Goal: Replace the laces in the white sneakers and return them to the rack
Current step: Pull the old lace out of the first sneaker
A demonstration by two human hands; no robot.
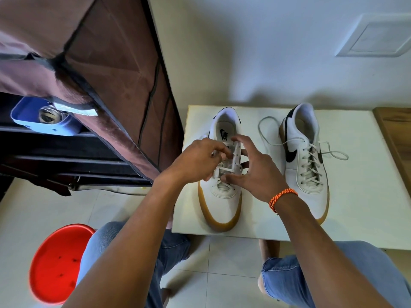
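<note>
Two white sneakers with gum soles stand on a low white table (355, 196). The left sneaker (220, 196) is partly laced with a white lace (224, 170). My left hand (198, 161) pinches the lace over the sneaker's left eyelets. My right hand (253, 172) rests on the sneaker's right side, fingers spread and curled over the tongue and eyelet strip; whether it holds the lace is hidden. The right sneaker (307, 163) is fully laced, its lace ends (269, 130) lying loose on the table to either side.
A brown fabric shoe rack (100, 70) with its cover pulled up stands at the left; a blue object (44, 121) sits on its shelf. A red plastic stool (57, 263) is at bottom left. A wooden edge (395, 134) borders the table on the right. My knees are below.
</note>
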